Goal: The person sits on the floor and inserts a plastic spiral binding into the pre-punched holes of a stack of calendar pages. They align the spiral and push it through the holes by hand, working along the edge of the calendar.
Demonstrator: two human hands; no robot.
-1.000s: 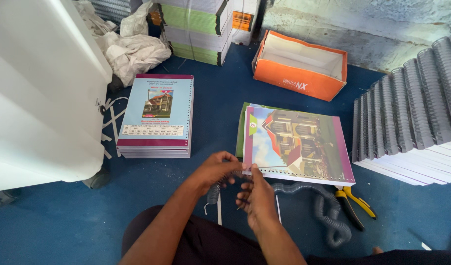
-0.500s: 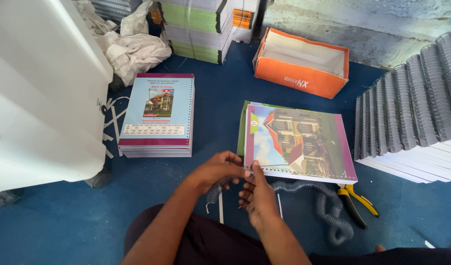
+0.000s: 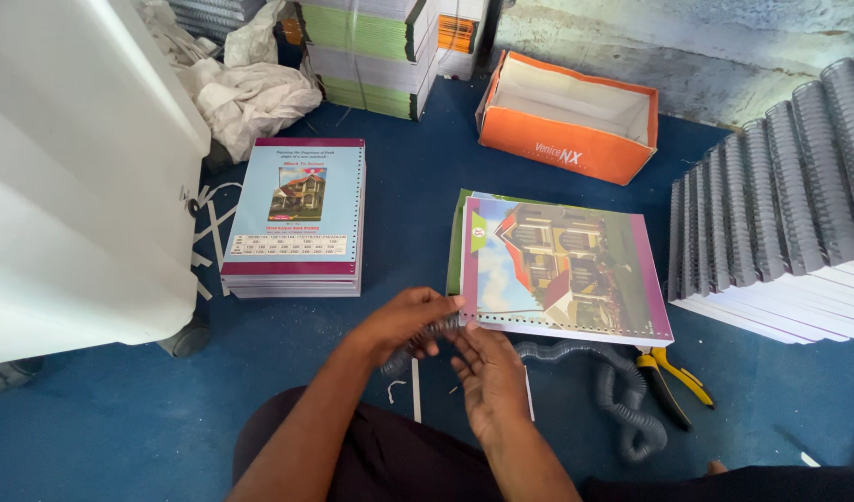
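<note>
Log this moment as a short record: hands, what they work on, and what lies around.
left hand: grips a grey wire spiral at the near left corner of the punched notebook
right hand: fingers on the spiral beside that corner
notebook: flat on the blue floor, house-picture cover up
nearby: pliers to the right; stack of blue-covered notebooks to the left; orange box behind; row of spiral-bound books at far right

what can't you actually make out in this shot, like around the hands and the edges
- Head view: the near corner of the picture-cover book and the dark wire coil are covered by the left hand and right hand, so the grip is unclear.
- The stack of coil-bound books runs off the right edge.
- The pliers jaws hide behind the grey coil bundle.
- The white object at left is cropped.
</note>
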